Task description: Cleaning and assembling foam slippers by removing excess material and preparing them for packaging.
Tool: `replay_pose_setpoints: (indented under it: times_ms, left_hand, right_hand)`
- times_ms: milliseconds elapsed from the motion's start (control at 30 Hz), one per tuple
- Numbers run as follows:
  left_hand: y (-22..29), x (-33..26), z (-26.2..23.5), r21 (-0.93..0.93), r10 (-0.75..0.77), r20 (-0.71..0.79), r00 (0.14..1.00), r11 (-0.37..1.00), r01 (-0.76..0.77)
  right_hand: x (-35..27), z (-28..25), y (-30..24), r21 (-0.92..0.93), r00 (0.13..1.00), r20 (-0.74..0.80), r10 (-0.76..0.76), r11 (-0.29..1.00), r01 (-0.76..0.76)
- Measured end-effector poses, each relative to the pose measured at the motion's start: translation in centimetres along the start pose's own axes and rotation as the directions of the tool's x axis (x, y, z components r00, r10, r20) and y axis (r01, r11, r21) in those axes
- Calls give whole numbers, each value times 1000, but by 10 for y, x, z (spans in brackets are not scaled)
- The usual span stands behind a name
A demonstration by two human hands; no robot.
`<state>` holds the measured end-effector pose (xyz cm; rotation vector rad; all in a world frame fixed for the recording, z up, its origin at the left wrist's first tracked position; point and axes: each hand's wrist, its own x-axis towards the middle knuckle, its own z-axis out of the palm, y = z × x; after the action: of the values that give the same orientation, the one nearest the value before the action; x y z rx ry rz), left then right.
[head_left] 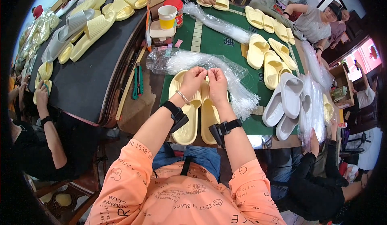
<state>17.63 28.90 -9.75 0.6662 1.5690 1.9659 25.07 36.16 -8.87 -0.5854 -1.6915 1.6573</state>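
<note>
Yellow slippers (193, 116), one pair, lie soles-up side by side on the green mat (213, 43), at its near edge, directly under my hands. My left hand (193, 79) and right hand (217, 79) are raised just above the slippers' far ends, fingertips pinched and nearly touching each other; they seem to grip a bit of clear plastic, too small to tell for sure. Clear bags (201, 61) lie in a heap on the mat just beyond the slippers, trailing to their right. White slippers (284, 104) sit to the right of the pair, near the mat's right edge. More yellow slippers (268, 59) lie farther out on the mat. Paper cup (167, 17) stands at the mat's far left corner.
</note>
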Motion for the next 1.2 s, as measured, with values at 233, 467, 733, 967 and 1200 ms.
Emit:
replay_pose_setpoints:
  times_ms: [233,467,733,967,1200]
  left_hand:
    - [9,-4,-2,-68,-89,4,996,994,89]
    - [13,-5,-4,-240,-100,-35,994,967,89]
    - [16,-9,-4,-300,-118,-15,993,948,108]
    - [14,-8,-8,-284,-133,-36,990,952,118]
    - [19,-6,-1,-229,-70,6,998,971,70]
  right_hand:
    - [-3,2,-1,-74,1000,-22,-2,997,0]
    - [-4,4,-13,-278,998,59,3,961,13]
    - [-9,4,-19,-277,999,50,5,961,9]
    - [-7,6,-15,-285,998,60,1,958,16]
    - [-2,0,-12,-265,1000,11,-6,964,9]
